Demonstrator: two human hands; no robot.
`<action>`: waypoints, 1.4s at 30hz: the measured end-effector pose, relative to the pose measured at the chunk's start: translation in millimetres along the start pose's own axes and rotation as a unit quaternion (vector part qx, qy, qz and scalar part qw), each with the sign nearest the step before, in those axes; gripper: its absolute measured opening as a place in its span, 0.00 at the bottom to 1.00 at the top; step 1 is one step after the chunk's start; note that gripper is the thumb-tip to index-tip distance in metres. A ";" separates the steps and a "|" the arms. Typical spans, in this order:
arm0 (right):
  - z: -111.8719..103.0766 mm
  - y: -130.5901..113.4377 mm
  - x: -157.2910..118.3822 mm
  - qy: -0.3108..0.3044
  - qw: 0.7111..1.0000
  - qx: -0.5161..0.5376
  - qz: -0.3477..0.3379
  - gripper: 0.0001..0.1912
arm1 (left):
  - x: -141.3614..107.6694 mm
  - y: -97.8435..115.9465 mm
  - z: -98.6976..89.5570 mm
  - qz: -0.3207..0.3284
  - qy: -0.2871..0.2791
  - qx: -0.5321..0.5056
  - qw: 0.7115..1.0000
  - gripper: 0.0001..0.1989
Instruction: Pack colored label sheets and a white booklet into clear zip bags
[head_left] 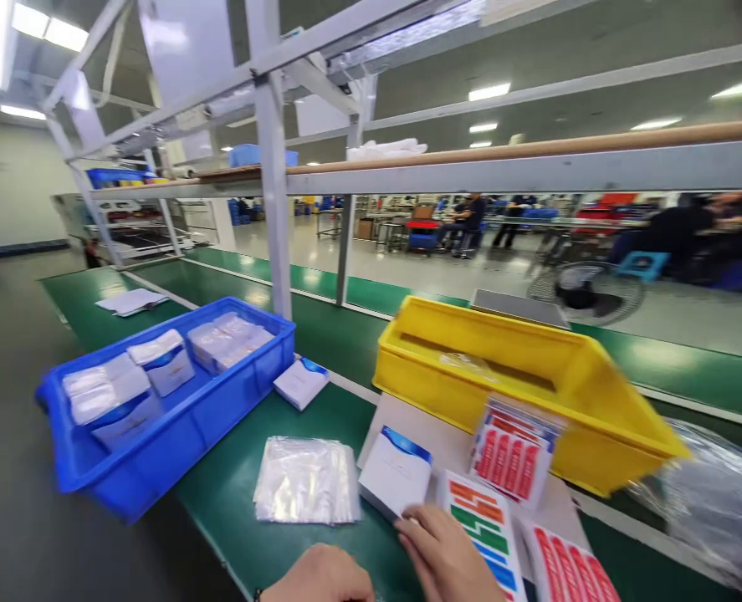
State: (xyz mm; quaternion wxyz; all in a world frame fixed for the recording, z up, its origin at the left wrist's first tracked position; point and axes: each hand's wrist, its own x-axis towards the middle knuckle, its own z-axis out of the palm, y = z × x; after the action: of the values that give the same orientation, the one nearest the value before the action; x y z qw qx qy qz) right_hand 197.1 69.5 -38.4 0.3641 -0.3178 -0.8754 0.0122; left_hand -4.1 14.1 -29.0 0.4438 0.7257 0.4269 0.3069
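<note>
Two bare hands reach in over a long green surface (238, 477), close to a squared white stack with a blue-banded end (396, 472), the item at the centre of the work. The right hand (449, 552) has its fingers bent and its fingertips at the white stack's near corner; whether it is gripping or merely touching cannot be told. The left hand (324, 577) is curled nearer the wearer than the stack, cut off by the frame, and whether it holds anything cannot be told.

Left of the stack, just beside it, lies a flat pile of clear plastic bags (306, 481). Farther left, a blue plastic bin (207, 418) carries several groups of white packets (162, 361), apparently sleeved and finished; a loose white blue-ended packet (301, 383) rests outside it.

Beyond and right of the stack sits a yellow plastic bin (596, 456) with a scrap of clear film (468, 364) inside. Right of the stack are a red-printed card pack (512, 456), a multicoloured printed sheet (483, 531) and more red-printed sheets (568, 568).

By appearances, a portion is done; the central stack shows no clear sleeve and seems still unpacked, with plenty of bags unused.
</note>
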 end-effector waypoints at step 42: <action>-51.1 36.4 -52.8 -0.070 0.978 -0.092 0.175 0.02 | 20.9 -20.4 39.2 -0.324 0.018 -0.518 0.791 0.20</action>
State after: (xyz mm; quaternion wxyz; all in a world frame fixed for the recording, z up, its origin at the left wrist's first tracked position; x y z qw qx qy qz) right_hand 278.2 58.0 -43.3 0.2638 -0.4969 -0.8266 0.0178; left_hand 30.5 22.6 -62.5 0.8189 0.2006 0.4221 0.3331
